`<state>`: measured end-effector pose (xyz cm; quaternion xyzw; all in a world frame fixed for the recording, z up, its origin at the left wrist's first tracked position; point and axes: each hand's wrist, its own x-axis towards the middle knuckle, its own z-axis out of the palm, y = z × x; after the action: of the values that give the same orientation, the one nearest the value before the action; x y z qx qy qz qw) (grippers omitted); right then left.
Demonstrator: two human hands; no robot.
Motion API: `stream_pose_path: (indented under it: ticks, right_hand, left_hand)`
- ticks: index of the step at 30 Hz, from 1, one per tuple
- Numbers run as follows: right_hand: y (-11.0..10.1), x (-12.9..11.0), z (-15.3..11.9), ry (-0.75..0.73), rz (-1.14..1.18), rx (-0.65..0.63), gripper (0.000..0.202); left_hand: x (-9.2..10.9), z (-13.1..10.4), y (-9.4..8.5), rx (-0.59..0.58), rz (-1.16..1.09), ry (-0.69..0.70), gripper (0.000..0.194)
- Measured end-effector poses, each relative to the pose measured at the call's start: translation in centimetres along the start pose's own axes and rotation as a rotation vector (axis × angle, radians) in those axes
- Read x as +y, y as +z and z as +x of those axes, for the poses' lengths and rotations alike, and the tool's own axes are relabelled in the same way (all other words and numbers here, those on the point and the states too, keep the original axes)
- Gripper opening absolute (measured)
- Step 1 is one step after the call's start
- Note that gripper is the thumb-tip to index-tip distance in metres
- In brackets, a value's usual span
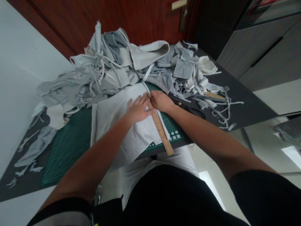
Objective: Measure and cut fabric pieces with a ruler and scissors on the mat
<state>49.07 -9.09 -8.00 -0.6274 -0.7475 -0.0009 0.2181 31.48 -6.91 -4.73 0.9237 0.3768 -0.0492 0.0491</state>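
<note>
White cloth [122,110] lies over a green cutting mat [68,147] and hangs past the table's near edge. A wooden ruler [162,133] rests slantwise on the cloth's right part. My left hand [139,110] lies on the cloth and the ruler with its fingers spread. Beside it, at the ruler's far end, my right hand [161,100] is closed; what its fingers hold is too small to make out. A narrow cloth strip [164,125] runs along the ruler's right side.
Grey and white fabric scraps [105,75] are heaped along the back of the dark table [249,110]. Black-handled scissors [197,112] lie right of my right hand. Among the right scraps is another wooden piece [215,95]. A red-brown door [141,18] stands behind.
</note>
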Motion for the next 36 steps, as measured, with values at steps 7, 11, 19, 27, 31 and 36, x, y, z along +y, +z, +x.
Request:
stream_pose_path:
  ticks: [7, 11, 19, 27, 31, 36]
  right_hand:
    - [-0.1, -0.1, -0.2, -0.003, -0.012, 0.012, 0.020]
    - [0.0, -0.2, -0.3, -0.002, -0.019, 0.022, 0.020]
    - [0.0, -0.3, -0.4, -0.006, -0.029, 0.037, 0.019]
    - [0.3, -0.1, -0.3, 0.004, -0.018, 0.043, 0.020]
    - [0.1, 0.0, -0.3, -0.002, -0.011, 0.040, 0.021]
    - [0.0, 0.1, -0.3, 0.000, -0.026, 0.028, 0.020]
  left_hand:
    - [-1.2, -8.6, -1.0, 0.279, -0.107, -0.353, 0.062]
    - [-5.7, -12.4, 0.0, 0.199, -0.124, -0.678, 0.063]
    - [-12.3, -15.3, 1.6, 0.143, -0.074, -0.610, 0.064]
    - [-7.9, -11.7, -1.7, 0.255, -0.003, -0.377, 0.056]
    - [1.6, -7.3, -0.8, 0.231, -0.239, 0.054, 0.056]
    - [5.5, -5.7, 2.1, 0.248, -0.236, 0.156, 0.065]
